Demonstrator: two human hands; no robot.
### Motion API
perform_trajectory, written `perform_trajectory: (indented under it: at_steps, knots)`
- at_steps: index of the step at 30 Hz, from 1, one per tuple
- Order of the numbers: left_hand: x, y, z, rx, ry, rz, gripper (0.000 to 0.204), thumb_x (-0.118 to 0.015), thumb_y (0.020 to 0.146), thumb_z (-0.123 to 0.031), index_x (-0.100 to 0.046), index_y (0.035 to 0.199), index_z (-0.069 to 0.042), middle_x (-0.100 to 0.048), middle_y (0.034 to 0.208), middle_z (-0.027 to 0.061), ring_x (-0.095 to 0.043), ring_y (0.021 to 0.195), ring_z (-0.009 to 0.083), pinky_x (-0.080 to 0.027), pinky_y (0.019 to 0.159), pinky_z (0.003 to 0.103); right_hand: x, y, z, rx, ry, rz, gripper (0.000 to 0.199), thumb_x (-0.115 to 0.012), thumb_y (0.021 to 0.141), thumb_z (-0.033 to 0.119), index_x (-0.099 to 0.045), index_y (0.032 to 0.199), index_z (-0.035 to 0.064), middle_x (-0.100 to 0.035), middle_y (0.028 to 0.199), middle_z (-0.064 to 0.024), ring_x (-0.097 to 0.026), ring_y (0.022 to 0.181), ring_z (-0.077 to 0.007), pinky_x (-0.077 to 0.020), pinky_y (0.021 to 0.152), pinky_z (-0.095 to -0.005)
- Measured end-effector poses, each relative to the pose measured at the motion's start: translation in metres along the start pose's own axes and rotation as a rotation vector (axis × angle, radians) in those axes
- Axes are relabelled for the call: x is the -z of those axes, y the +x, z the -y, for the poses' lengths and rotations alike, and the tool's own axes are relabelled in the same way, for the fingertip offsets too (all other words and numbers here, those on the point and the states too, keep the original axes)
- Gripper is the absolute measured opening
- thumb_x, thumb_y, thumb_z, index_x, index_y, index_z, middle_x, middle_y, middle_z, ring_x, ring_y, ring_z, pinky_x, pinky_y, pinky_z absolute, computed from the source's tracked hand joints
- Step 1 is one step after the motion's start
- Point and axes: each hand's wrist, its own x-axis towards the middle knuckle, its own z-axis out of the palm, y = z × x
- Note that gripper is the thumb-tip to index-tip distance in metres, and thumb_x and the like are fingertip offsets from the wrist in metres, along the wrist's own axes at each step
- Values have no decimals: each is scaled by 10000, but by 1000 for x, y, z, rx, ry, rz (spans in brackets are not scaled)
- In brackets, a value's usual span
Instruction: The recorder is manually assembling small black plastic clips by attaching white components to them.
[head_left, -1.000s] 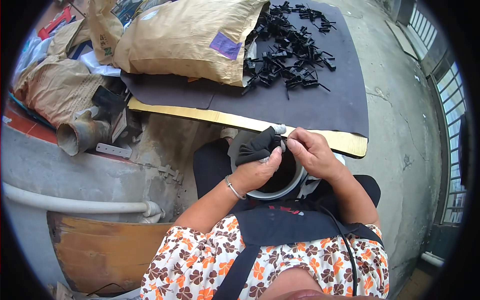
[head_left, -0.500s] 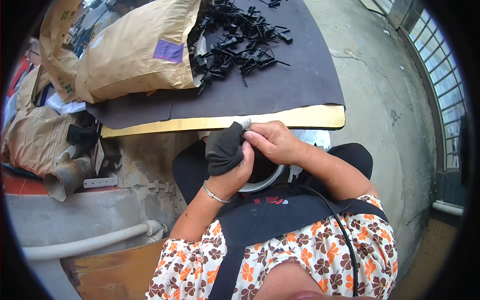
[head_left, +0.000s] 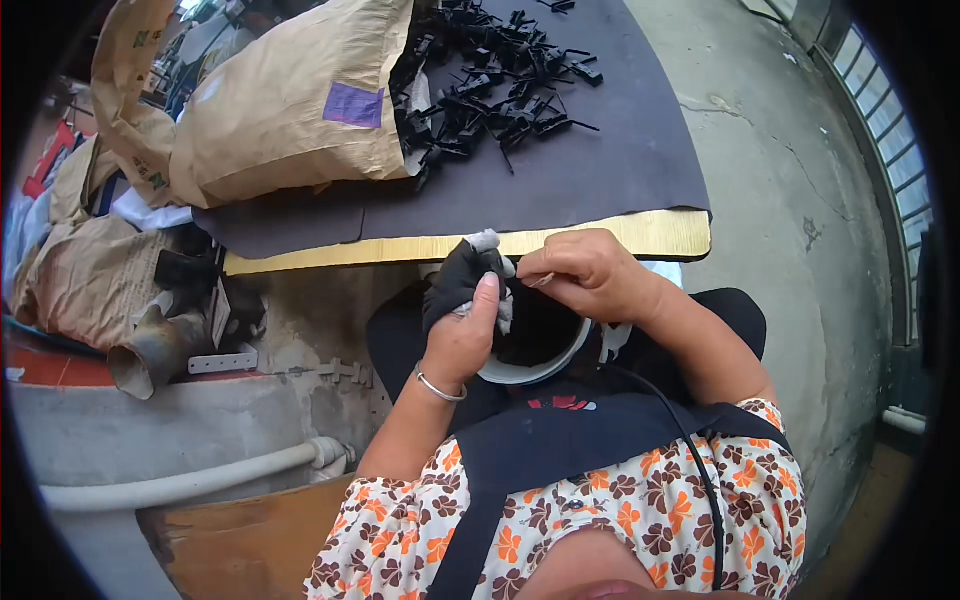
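My left hand, a metal bangle on its wrist, is closed with the thumb pressed on a bunched black and grey-white cloth. The cloth looks like a glove and covers the other fingers, so whether it is worn or held is unclear. Just right of it, my right hand is bare, its thumb and fingers pinched together by the cloth's pale tip. What they pinch is too small to make out. Both hands are at the table's near edge, above a round light-rimmed bucket between my knees.
On the dark-topped table with a yellow edge lies a pile of small black plastic parts, spilling from a brown paper sack. Left of the table are another sack, a rusty pipe end and a white pipe.
My right hand has drawn slightly to the right, away from the cloth's tip. The cloth has turned in my left hand, and more of its grey-white part shows. The view has shifted a little.
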Motion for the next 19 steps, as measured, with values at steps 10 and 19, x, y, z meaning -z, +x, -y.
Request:
perform_trajectory:
  at_steps: [10,19]
  knots:
    - [0,-3,-19,8,-155,134,201,-480,838,-29,-567,1009,31,-581,975,74,-526,868,129,-425,796,268,-6,4,11,-315,138,90,127,-620,814,101,-525,786,21,-500,624,-56,-458,537,-154,-379,502,-294]
    - [-2,-2,-8,-62,161,81,343,-534,837,-113,-453,1153,-7,-582,989,94,-569,857,214,-436,816,306,-20,3,7,-323,-5,87,236,-509,911,180,-505,753,6,-495,619,-162,-463,552,-294,-394,539,-358]
